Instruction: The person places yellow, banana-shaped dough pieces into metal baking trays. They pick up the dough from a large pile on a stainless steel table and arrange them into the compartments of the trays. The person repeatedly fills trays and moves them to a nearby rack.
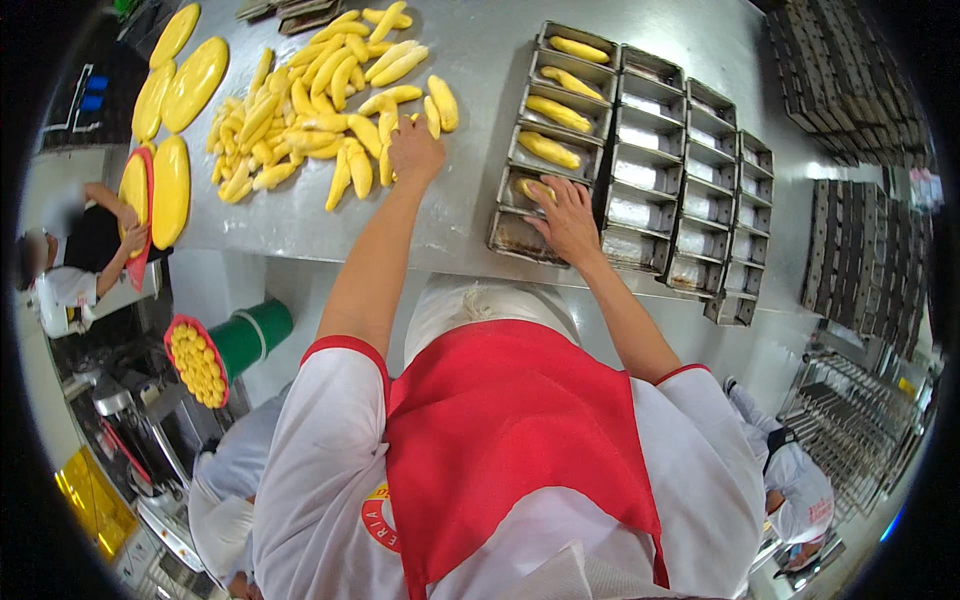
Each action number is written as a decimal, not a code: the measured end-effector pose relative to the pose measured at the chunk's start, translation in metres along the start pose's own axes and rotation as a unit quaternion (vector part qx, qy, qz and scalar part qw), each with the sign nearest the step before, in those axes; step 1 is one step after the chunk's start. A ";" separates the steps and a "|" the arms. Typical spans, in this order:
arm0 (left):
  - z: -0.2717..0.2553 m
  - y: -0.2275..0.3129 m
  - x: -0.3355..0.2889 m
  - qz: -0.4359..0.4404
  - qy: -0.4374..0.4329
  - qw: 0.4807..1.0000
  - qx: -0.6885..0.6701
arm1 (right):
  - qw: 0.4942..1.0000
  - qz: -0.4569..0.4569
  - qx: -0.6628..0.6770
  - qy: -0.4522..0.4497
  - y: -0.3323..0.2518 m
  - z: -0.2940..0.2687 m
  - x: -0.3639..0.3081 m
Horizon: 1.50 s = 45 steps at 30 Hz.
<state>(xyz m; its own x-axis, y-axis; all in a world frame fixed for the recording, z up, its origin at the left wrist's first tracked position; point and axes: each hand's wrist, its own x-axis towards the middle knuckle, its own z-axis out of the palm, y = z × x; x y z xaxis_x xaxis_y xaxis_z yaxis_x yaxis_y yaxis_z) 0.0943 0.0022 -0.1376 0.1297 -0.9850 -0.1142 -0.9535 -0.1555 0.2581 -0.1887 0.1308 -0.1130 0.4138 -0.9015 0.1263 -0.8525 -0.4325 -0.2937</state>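
One worktop (463,200) carries four joined loaf-pan strips (643,178). The leftmost strip has six compartments and five yellow dough rolls (558,113); the heaped rolls overlap too much to count. There are five large yellow dough ovals (196,85), one green bucket (268,330), three other people (802,495) and two racked groups of dark pans (858,255).

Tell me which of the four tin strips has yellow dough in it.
The leftmost tin strip, under the right hand: yellow dough lies in it; the other three strips show none.
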 end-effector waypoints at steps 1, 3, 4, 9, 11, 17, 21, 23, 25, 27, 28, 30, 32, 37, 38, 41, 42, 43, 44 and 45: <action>0.002 -0.002 0.004 -0.005 -0.009 1.000 0.004 | 1.000 0.006 0.012 0.012 0.001 0.000 0.012; -0.005 -0.001 0.006 0.003 -0.023 1.000 0.004 | 0.999 0.038 0.017 0.032 0.008 -0.001 0.034; -0.004 -0.009 0.008 0.013 -0.032 0.998 -0.050 | 0.998 0.050 0.023 0.043 0.010 -0.001 0.045; -0.034 0.003 -0.019 0.050 -0.080 0.904 -0.418 | 0.958 0.119 0.248 0.084 -0.020 -0.020 0.076; -0.084 0.044 -0.045 0.159 -0.137 0.855 -0.473 | 0.892 0.118 0.425 0.098 -0.049 -0.052 0.087; -0.216 0.066 -0.057 0.234 -0.151 0.752 -0.597 | 0.852 0.049 0.393 0.343 -0.054 -0.133 0.093; -0.206 0.016 -0.048 0.164 -0.076 0.840 -0.511 | 0.988 0.063 0.096 0.104 -0.013 -0.062 0.085; -0.193 -0.009 -0.054 0.113 -0.078 0.858 -0.495 | 0.996 0.043 -0.006 0.083 -0.016 -0.025 0.059; -0.181 -0.032 -0.071 0.051 -0.090 0.858 -0.503 | 0.997 0.066 0.025 0.031 -0.022 -0.013 0.050; -0.175 -0.046 -0.083 0.012 -0.087 0.855 -0.512 | 0.996 0.085 0.023 -0.029 -0.035 -0.013 0.052; -0.174 -0.051 -0.087 -0.006 -0.083 0.852 -0.516 | 0.995 0.083 0.000 -0.049 -0.029 -0.003 0.054; -0.165 -0.058 -0.093 -0.010 -0.073 0.853 -0.517 | 0.992 0.075 -0.047 -0.086 -0.008 0.025 0.067; -0.160 -0.066 -0.097 -0.019 -0.065 0.853 -0.518 | 0.993 0.035 -0.023 -0.114 0.000 0.019 0.081; -0.150 -0.084 -0.093 -0.029 -0.063 0.853 -0.518 | 0.992 0.036 -0.070 -0.096 0.039 0.018 0.132; -0.147 -0.089 -0.092 -0.033 -0.064 0.854 -0.516 | 0.986 0.071 -0.121 -0.095 0.039 0.008 0.148; -0.130 -0.103 -0.088 -0.043 -0.050 0.872 -0.486 | 0.972 0.151 -0.090 0.157 0.040 0.009 0.167; -0.125 -0.106 -0.087 -0.051 -0.045 0.873 -0.483 | 0.967 0.165 -0.063 0.184 0.034 -0.002 0.169; -0.117 -0.107 -0.084 -0.060 -0.035 0.886 -0.458 | 0.960 0.188 -0.067 0.198 0.034 -0.012 0.162; -0.105 -0.109 -0.079 -0.047 -0.028 0.890 -0.453 | 0.959 0.175 -0.034 0.219 0.046 -0.017 0.150; -0.090 -0.108 -0.072 -0.033 -0.024 0.892 -0.449 | 0.953 0.197 -0.024 0.230 0.058 -0.018 0.129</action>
<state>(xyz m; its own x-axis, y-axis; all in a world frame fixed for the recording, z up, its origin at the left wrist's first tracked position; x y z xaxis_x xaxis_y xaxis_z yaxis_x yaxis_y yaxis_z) 0.2129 0.0830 -0.0707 0.1465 -0.9702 -0.1929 -0.3382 -0.2324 0.9119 -0.1907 -0.0114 -0.0966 -0.1153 -0.8996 0.4212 -0.9309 -0.0501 -0.3619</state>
